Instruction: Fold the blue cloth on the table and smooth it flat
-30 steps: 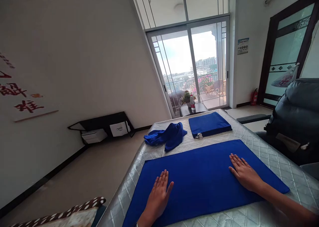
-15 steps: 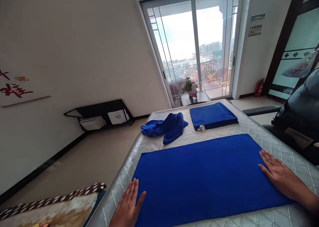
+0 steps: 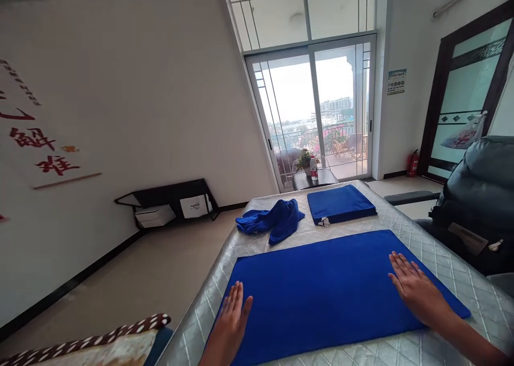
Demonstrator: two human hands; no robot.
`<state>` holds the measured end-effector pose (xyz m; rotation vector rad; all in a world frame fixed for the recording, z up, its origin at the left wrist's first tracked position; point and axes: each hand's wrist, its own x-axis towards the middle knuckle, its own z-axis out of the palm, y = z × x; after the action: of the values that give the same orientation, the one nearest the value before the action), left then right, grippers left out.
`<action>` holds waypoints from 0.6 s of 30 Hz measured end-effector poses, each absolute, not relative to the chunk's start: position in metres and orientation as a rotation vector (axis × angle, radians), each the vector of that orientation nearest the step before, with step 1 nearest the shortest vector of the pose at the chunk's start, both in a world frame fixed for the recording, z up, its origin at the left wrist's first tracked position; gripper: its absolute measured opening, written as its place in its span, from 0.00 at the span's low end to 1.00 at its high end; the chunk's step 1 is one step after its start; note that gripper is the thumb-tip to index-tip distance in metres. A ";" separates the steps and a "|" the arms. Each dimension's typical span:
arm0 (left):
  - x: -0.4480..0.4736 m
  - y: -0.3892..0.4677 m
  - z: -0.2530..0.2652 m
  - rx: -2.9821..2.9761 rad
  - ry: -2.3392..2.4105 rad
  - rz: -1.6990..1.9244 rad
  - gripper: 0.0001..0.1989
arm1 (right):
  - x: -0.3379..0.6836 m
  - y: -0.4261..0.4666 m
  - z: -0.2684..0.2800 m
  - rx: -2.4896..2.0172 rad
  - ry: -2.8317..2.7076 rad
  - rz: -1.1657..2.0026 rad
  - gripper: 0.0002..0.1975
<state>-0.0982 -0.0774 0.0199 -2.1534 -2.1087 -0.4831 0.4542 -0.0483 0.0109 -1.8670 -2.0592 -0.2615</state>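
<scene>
Blue cloth lies spread flat on a quilted silvery mattress. Near the cloth's left edge, the left hand is palm down, fingers straight and together, thumb apart. Over the cloth's right part, the right hand is palm down too, fingers pointing leftward and away. Both are flattened open, gripping nothing; how firmly they press cannot be told.

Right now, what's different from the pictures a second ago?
Over the flat blue cloth, the left hand and right hand spread outward to its sides, then came back inward a little, ending wider apart than at first. Neither grabbed anything. The crumpled cloth and blue stack stayed put.
</scene>
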 end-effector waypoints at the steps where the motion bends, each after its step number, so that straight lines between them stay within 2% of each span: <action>1: -0.074 -0.078 0.028 -2.233 -2.068 -0.504 0.31 | 0.427 -0.054 0.019 -1.810 -2.111 -0.224 0.33; 5: 0.035 -0.085 0.049 -2.585 -1.709 -0.483 0.33 | 0.322 -0.069 0.035 -1.520 -2.346 -0.047 0.31; 9: 0.104 -0.089 0.043 -2.721 -1.511 -0.439 0.34 | 0.270 -0.071 0.018 -1.361 -2.460 -0.050 0.31; 13: 0.118 -0.089 0.031 -2.777 -1.561 -0.393 0.35 | 0.266 -0.068 -0.004 -1.350 -2.500 -0.085 0.34; 18: 0.112 -0.089 0.028 -2.786 -1.626 -0.394 0.32 | 0.266 -0.068 -0.001 -1.385 -2.499 -0.022 0.31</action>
<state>0.1120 -0.0895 0.0285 -2.7865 -1.6258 -0.3945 0.2660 -0.0681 -0.0014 -1.3847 -2.4994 -0.0216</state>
